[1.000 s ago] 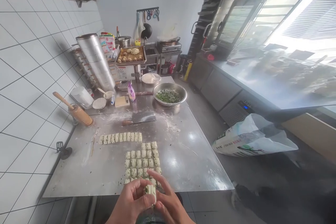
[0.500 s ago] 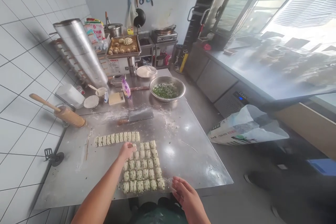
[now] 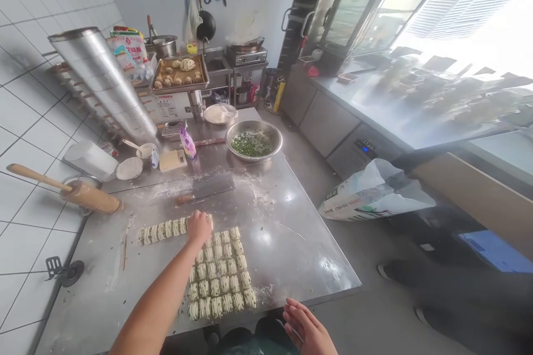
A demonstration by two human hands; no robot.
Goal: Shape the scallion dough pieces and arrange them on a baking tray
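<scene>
My left hand (image 3: 199, 227) reaches onto the row of sliced dough pieces (image 3: 166, 229), near its right end. Its fingers are bent down around a piece there, which the hand mostly hides. Just in front of that row lies a block of dough pieces (image 3: 220, 270), set out in several lines, pale with green flecks and cut ridges. Off the table's front edge, to the right of the block, my right hand (image 3: 306, 324) hovers with fingers stretched out and nothing in it.
Behind the row lies a cleaver (image 3: 214, 186). A steel bowl (image 3: 280, 141) of chopped greens stands farther back. At the left are a large rolling pin (image 3: 89, 195) and a slotted spatula (image 3: 54, 268). A white sack (image 3: 375, 191) stands beyond the table's right edge.
My left hand has moved from the back of the block to the row's right end. The right hand has drifted slightly right and down. The view has shifted too.
</scene>
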